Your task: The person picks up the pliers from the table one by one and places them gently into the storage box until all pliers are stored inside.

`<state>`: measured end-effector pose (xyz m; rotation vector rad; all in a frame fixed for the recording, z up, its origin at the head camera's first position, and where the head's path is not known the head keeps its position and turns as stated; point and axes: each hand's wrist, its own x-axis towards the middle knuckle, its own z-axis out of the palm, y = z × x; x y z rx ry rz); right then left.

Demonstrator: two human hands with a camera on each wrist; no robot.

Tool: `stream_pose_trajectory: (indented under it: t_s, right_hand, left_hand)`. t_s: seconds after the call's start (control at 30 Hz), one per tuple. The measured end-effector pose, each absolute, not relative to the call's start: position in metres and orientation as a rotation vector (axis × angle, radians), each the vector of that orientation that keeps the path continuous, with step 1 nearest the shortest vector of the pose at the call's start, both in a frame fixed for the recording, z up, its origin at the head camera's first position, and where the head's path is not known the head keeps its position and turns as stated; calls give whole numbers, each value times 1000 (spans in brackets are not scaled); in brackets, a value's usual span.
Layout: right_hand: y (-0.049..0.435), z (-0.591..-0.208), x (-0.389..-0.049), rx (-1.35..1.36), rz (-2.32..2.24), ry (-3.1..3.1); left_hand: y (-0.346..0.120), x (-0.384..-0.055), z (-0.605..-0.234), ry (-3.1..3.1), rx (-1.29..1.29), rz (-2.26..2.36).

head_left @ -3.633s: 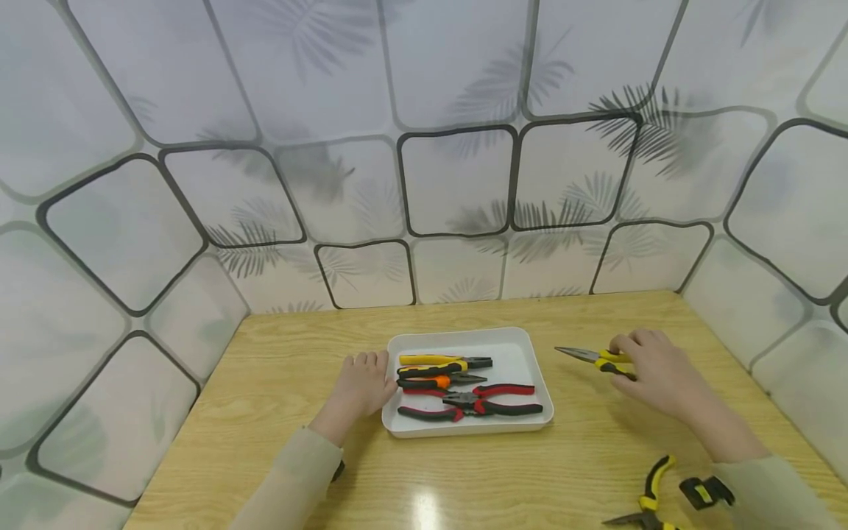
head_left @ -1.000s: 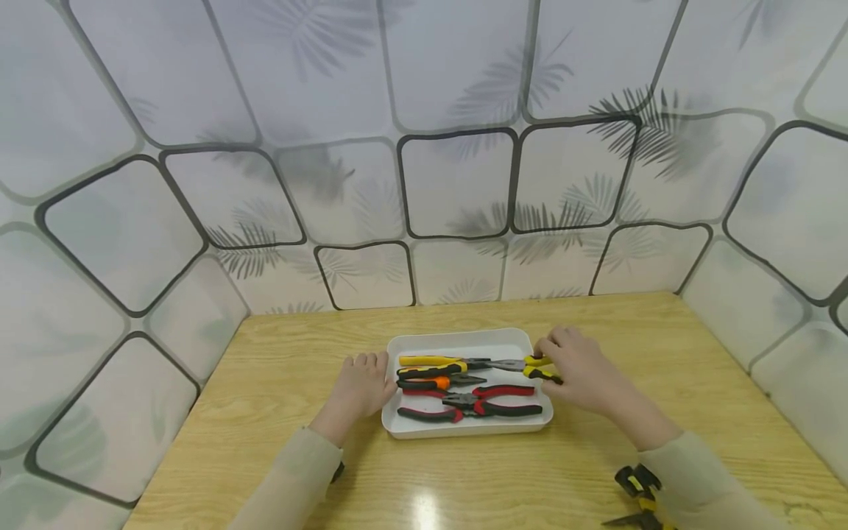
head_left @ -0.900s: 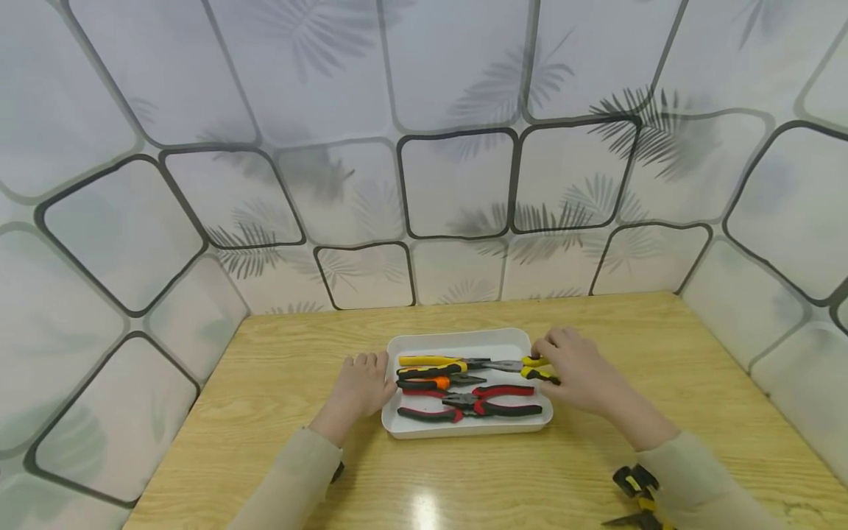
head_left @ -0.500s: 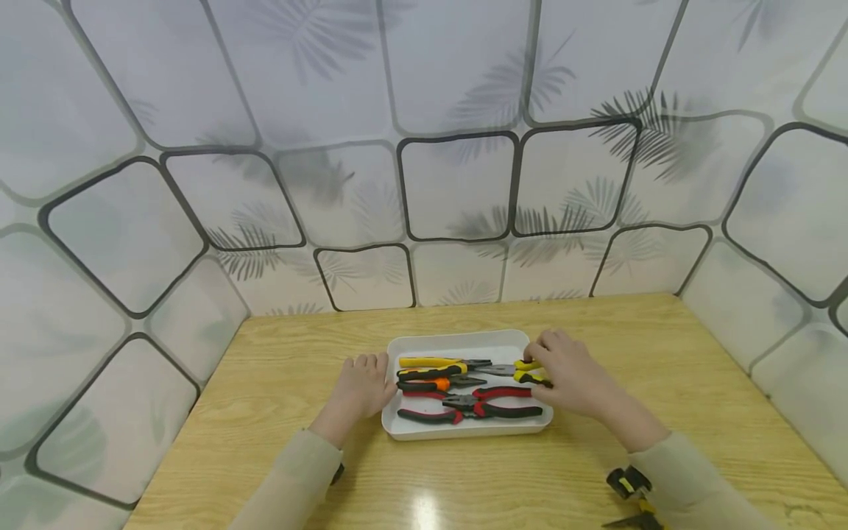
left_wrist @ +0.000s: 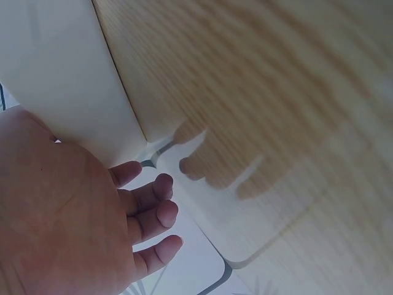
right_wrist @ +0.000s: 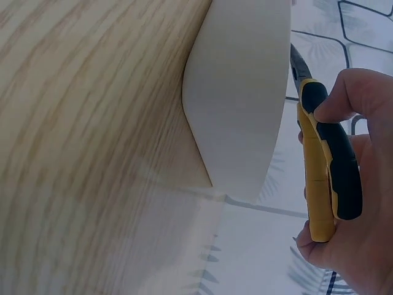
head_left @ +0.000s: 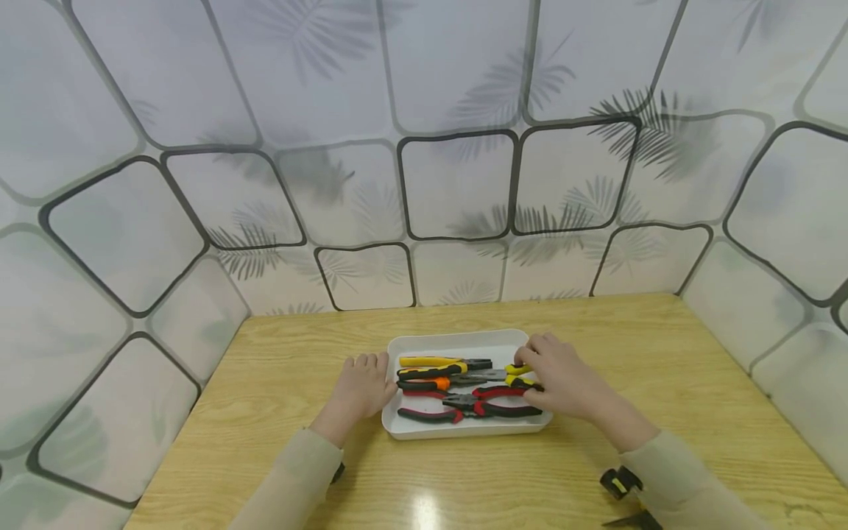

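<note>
My right hand (head_left: 559,375) pinches yellow-and-black long-nose pliers (right_wrist: 317,166) by the handles, above the right end of a white tray (head_left: 464,433). Their steel tips point left, over the tools in it. At the tray's left side rests my left hand (head_left: 361,383), thumb along the rim and fingers loosely bent in the left wrist view. Lying in the tray are yellow-handled pliers (head_left: 424,361), yellow-and-black pliers (head_left: 433,370), orange-and-black pliers (head_left: 427,384) and red-and-black pliers (head_left: 506,410). The latter overlap more red-handled pliers.
Another pair of pliers (head_left: 629,520) lies at the bottom right on the wooden table (head_left: 318,331), partly hidden by the right sleeve (head_left: 689,478). Patterned panels (head_left: 457,184) enclose the table's back and sides.
The right hand has carried the long-nose pliers left from the table over the tray, and in the last second a little further left and down. The left hand has stayed put.
</note>
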<state>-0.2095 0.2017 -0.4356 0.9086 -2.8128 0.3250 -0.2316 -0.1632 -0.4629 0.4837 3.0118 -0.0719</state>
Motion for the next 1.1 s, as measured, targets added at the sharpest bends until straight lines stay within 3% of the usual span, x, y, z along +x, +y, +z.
stream_pose_trajectory:
  t_s: [1.1]
  right_hand:
    - [178,-445,-226,1006,295,-2824]
  left_hand:
    - [-162,-234,-464,2991,481,-117]
